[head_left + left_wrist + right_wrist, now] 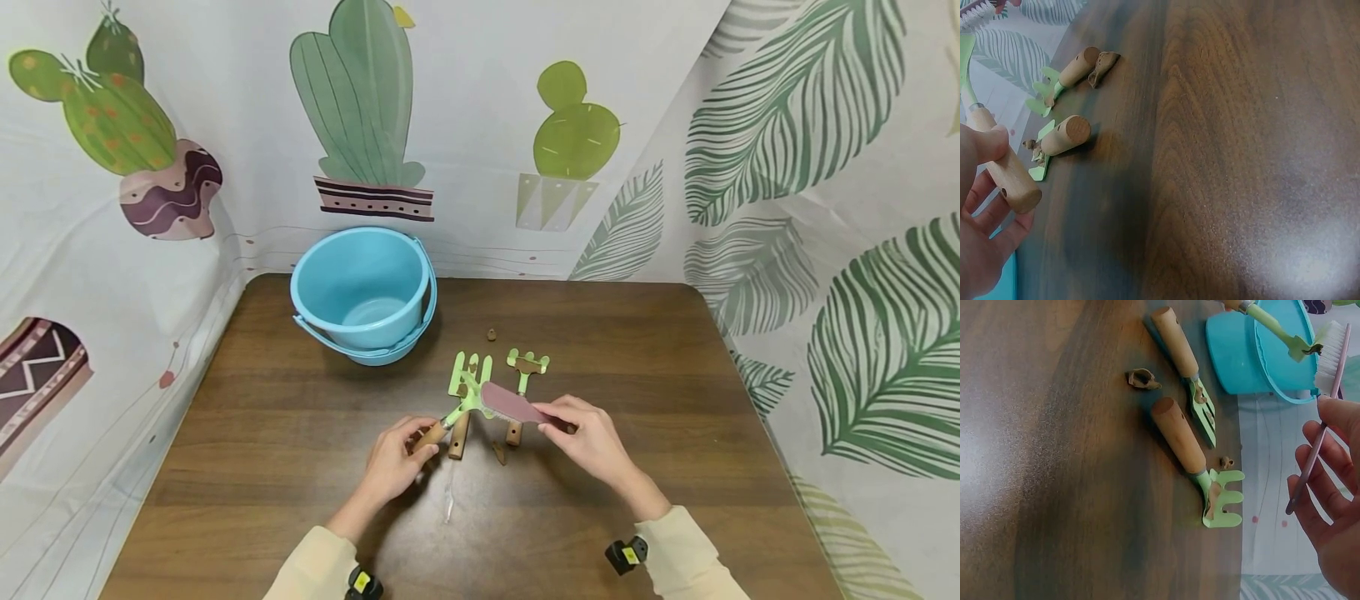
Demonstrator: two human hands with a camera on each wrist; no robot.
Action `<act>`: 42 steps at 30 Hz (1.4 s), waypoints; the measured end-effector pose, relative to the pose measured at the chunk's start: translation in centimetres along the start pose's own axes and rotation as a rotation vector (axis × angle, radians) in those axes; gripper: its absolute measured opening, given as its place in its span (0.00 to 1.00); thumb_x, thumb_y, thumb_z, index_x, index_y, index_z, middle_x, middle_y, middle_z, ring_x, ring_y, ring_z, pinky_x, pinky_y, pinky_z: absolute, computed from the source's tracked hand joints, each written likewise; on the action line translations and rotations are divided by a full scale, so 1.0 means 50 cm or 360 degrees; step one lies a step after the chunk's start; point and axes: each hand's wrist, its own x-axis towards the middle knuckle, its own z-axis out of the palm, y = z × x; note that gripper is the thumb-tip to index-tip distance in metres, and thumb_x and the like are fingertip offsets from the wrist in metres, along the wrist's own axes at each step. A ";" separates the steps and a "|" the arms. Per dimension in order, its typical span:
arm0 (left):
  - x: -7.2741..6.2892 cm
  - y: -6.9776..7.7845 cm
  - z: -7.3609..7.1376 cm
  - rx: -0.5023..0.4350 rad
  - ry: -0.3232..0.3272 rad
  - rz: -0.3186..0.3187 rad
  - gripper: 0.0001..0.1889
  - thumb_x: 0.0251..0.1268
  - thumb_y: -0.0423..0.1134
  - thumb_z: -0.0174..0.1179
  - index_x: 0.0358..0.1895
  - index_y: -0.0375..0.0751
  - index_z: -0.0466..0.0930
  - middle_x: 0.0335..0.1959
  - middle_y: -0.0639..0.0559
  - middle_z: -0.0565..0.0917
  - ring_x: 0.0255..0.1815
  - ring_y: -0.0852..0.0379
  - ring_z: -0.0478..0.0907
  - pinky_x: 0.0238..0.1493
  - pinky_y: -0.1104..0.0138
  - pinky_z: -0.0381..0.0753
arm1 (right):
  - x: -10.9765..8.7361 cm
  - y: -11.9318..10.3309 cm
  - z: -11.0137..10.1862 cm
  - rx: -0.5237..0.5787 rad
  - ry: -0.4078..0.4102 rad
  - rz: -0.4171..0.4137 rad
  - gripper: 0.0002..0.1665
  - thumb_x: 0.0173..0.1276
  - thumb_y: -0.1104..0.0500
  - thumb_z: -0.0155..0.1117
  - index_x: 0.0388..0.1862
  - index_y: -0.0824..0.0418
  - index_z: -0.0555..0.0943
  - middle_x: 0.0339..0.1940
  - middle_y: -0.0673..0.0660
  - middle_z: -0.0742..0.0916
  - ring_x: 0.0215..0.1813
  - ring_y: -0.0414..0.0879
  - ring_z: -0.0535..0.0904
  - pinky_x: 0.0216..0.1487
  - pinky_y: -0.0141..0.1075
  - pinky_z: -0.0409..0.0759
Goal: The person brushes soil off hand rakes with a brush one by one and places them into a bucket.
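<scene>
My left hand (397,454) grips the wooden handle (1013,178) of a small garden hand tool with a green metal head (471,393). Between the thumb and fingers of my right hand (588,433) is a pink brush (512,403) with white bristles (1331,356). The bristles are at the tool's head, where dark residue shows. Below them on the table lie a green hand fork (1202,409) and a green hand rake (1224,500), both wooden-handled, with brown scraps on their heads. The exact shape of the held tool's head is hard to make out.
A light blue bucket (337,329) with its handle lowered stands at the back left of the wooden table (300,467). Brown dry scraps lie about: one piece (499,452) near the handles, another (491,334) farther back. A patterned cloth (480,150) hangs behind the table.
</scene>
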 end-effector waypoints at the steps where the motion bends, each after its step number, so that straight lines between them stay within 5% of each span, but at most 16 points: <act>1: 0.000 0.000 0.000 -0.0007 0.0001 -0.0001 0.18 0.47 0.34 0.69 0.43 0.56 0.81 0.31 0.65 0.79 0.23 0.67 0.73 0.27 0.72 0.71 | 0.000 0.001 0.001 -0.0003 -0.0002 0.0003 0.18 0.50 0.63 0.72 0.42 0.52 0.85 0.31 0.44 0.83 0.26 0.41 0.74 0.23 0.24 0.69; 6: -0.001 0.000 0.000 -0.0050 0.0002 -0.0017 0.18 0.47 0.34 0.69 0.44 0.55 0.81 0.31 0.64 0.79 0.24 0.66 0.74 0.28 0.72 0.73 | -0.004 0.012 -0.002 -0.0015 -0.0008 0.0013 0.17 0.52 0.62 0.72 0.43 0.53 0.85 0.32 0.45 0.83 0.26 0.45 0.76 0.23 0.28 0.71; 14: 0.001 0.004 -0.002 -0.0113 -0.0004 -0.0059 0.18 0.48 0.32 0.68 0.45 0.52 0.81 0.32 0.61 0.80 0.26 0.62 0.76 0.30 0.71 0.75 | -0.012 0.026 -0.005 -0.0047 -0.0014 0.0024 0.17 0.52 0.62 0.71 0.43 0.53 0.85 0.32 0.44 0.84 0.28 0.34 0.73 0.25 0.23 0.70; 23: 0.005 0.006 -0.001 -0.0115 0.0015 -0.0001 0.18 0.48 0.32 0.68 0.46 0.50 0.81 0.32 0.59 0.80 0.26 0.64 0.76 0.29 0.71 0.75 | -0.018 0.038 -0.008 -0.0062 0.0021 0.0035 0.17 0.50 0.63 0.72 0.42 0.54 0.85 0.31 0.46 0.84 0.27 0.41 0.77 0.23 0.33 0.74; 31: 0.005 0.001 -0.001 -0.0117 0.0028 0.0020 0.19 0.47 0.30 0.68 0.45 0.49 0.82 0.32 0.58 0.80 0.28 0.62 0.77 0.30 0.71 0.76 | -0.025 0.048 -0.009 -0.0140 0.0073 0.0050 0.18 0.49 0.65 0.72 0.41 0.53 0.85 0.31 0.44 0.84 0.27 0.36 0.75 0.25 0.25 0.71; 42: 0.015 -0.004 -0.013 -0.0076 0.0021 0.0034 0.18 0.46 0.29 0.68 0.44 0.47 0.81 0.30 0.56 0.80 0.26 0.61 0.76 0.28 0.71 0.75 | -0.028 0.049 -0.016 -0.0174 0.0081 0.0070 0.18 0.48 0.65 0.73 0.40 0.53 0.85 0.30 0.44 0.83 0.27 0.35 0.73 0.24 0.31 0.73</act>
